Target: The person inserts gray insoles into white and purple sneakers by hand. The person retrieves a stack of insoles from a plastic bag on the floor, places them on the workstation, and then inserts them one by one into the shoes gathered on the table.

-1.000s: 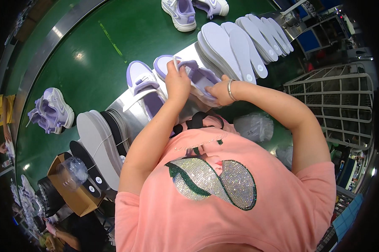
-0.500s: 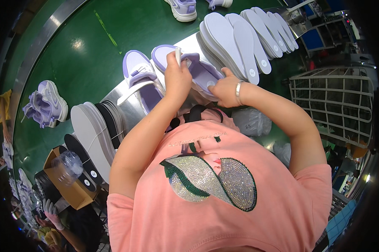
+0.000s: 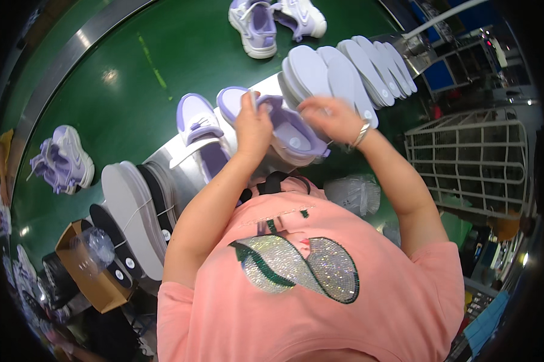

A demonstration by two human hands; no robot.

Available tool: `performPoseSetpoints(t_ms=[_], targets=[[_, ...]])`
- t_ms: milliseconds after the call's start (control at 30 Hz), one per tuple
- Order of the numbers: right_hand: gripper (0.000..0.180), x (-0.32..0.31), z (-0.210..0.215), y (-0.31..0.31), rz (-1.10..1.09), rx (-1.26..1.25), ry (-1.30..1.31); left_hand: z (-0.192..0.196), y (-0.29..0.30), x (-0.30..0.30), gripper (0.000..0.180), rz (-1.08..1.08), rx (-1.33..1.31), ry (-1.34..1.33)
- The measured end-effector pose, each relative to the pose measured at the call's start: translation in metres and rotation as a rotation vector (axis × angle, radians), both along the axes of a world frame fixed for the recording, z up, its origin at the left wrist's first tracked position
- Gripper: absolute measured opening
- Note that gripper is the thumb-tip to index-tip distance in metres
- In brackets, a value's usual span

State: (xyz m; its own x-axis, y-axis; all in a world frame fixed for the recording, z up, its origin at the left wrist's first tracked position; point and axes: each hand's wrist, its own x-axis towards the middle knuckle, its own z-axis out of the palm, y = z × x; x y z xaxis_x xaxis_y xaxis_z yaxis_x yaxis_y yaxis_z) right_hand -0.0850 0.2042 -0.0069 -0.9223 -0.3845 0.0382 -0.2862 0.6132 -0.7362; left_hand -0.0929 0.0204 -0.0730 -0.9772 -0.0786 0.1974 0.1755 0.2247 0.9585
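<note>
A lavender-and-white sneaker point(image 3: 283, 154) lies on the metal ledge in front of me, its heel turned toward my right. My left hand point(image 3: 254, 128) is closed on its tongue and holds the opening wide. Inside sits a pale insole point(image 3: 297, 143) with a round white mark at the heel. My right hand point(image 3: 335, 119) is off the shoe, just beyond its heel beside the stacked grey insoles point(image 3: 311, 69); motion smears its fingers. The matching sneaker point(image 3: 194, 110) stands to the left, with its white strap point(image 3: 190, 151) pulled aside.
Another sneaker pair point(image 3: 258, 36) sits on the green belt point(image 3: 121, 102) at the far side, and one more point(image 3: 63, 158) at the left. Insole stacks point(image 3: 127, 211), a cardboard box point(image 3: 97, 283) with clear plastic, and a wire basket point(image 3: 465, 157) flank me.
My right hand has lifted from the sneaker's heel and moved right toward the insole stacks. My left hand keeps its grip. The far sneaker pair has come further into view.
</note>
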Motion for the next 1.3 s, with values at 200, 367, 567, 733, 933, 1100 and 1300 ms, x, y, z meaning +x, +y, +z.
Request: performPoseSetpoints(t_ms=[200,367,567,733,933,1100,1300], targets=[[0.051,-0.028,-0.025,0.080,-0.646,0.742,-0.060,0.053,-0.033,0.047,0.034,-0.067,-0.134,0.290],[0.055,-0.027,-0.042,0.079,-0.695,0.723,-0.116,0.036,-0.104,0.109,0.017,-0.052,-0.192,0.023],[0.055,-0.044,-0.046,0.110,-0.777,0.323,0.005,-0.013,-0.109,0.092,0.043,0.343,-0.119,-0.074],[0.045,-0.015,0.046,0.023,-0.519,-0.366,-0.078,-0.015,-0.088,0.055,0.036,0.397,-0.126,-0.024],[0.011,0.045,0.078,-0.055,0.274,0.307,0.348,-0.022,-0.067,0.050,0.051,0.471,-0.207,-0.028],[0.014,0.056,0.079,-0.100,0.556,0.881,0.393,-0.033,-0.090,0.018,0.026,0.260,-0.005,0.063],[0.014,0.046,0.075,-0.132,0.511,1.183,0.405,-0.004,-0.087,0.022,0.024,0.374,-0.201,-0.033]])
